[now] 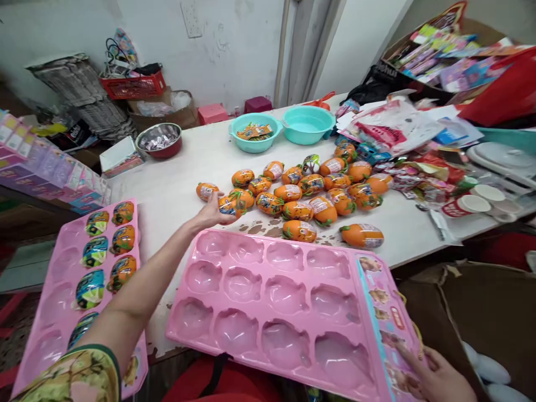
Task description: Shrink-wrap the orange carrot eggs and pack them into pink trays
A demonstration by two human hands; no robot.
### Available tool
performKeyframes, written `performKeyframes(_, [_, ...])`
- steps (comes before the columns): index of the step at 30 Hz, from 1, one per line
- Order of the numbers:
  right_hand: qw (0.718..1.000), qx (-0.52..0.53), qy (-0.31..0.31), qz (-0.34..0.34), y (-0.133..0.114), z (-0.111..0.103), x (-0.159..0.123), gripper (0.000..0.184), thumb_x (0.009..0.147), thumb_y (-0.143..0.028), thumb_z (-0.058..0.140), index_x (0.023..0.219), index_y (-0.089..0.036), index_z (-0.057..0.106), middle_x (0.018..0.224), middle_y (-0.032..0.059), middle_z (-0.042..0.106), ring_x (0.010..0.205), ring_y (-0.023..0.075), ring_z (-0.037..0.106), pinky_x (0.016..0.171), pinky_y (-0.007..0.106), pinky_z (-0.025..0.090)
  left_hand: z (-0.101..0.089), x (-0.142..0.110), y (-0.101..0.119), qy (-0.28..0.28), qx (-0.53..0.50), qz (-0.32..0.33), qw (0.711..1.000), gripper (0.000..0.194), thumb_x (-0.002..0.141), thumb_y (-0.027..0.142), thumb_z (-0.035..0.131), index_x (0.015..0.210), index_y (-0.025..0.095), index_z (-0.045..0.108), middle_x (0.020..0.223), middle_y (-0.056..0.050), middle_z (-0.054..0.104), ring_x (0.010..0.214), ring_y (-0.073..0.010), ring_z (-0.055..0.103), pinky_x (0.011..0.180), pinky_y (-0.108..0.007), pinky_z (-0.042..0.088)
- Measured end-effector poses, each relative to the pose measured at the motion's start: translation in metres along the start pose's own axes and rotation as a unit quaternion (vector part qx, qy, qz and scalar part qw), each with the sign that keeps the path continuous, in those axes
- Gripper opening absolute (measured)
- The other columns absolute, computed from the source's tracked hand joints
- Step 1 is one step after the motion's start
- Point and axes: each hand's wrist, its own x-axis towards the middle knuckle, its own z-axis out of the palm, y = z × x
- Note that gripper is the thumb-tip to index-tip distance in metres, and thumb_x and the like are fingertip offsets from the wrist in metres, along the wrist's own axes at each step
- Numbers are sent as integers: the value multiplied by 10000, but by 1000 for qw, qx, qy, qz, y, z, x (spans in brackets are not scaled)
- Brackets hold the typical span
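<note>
My left hand (213, 213) reaches across the table with its fingers closed around an orange egg-shaped toy (229, 206) in printed wrap with green leaf shapes. Beside it lies a loose group of similar orange toys (298, 211), one of them with a green and white top. My right hand (441, 375) grips the right edge of a pink moulded tray (259, 258), fingers on its printed strip. The tray's rounded hollows are bare, and it tilts at the table's near edge. Under my left forearm, a second pink tray (140, 223) holds several orange and blue-green toys.
Two turquoise basins (254, 146) (307, 134) stand at the back, the left one holding orange packets. A metal bowl (167, 152) sits at the back left. Plastic bags (402, 125) and paper cups (467, 205) crowd the right. Boxed goods (54, 167) stand at left.
</note>
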Motion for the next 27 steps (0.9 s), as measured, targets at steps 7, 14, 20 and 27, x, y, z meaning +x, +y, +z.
performKeyframes(7, [901, -60, 66, -424, -176, 111, -44, 450, 914, -539, 450, 1230, -245, 577, 1199, 213, 634, 1247, 369, 547, 1074, 593, 418, -13, -76, -92, -153, 55, 67, 984, 802, 615, 389, 851, 1326, 195, 533, 1336, -116, 554, 1256, -344, 486, 1104, -469, 364])
performKeyframes(14, [807, -227, -313, -447, -349, 292, -74, 908, 708, -743, 658, 1391, -167, 500, 1453, 187, 509, 1377, 377, 422, 1145, 557, 283, -14, -58, -126, -230, 69, 7, 971, 957, 640, 580, 816, 1475, 330, 421, 1617, -123, 278, 1479, -438, 170, 1153, -651, 171])
performKeyframes(20, [762, -310, -425, -378, -384, 320, -67, 862, 590, -835, 668, 1170, -197, 633, 1173, 135, 697, 1089, 334, 634, 838, 369, 462, -13, -69, -132, -165, -190, -167, 953, 1005, 647, 784, 679, 1475, 269, 435, 1654, -137, 181, 1514, -398, 120, 1188, -562, 195])
performKeyframes(27, [781, -241, -418, -397, -380, 334, -62, 595, 569, -669, 805, 930, -221, 653, 868, 19, 710, 769, 203, 621, 588, 259, 317, -3, -63, -141, -89, -250, -258, 929, 696, 599, 716, 741, 992, 169, 566, 912, -91, 703, 813, -254, 686, 677, -350, 546])
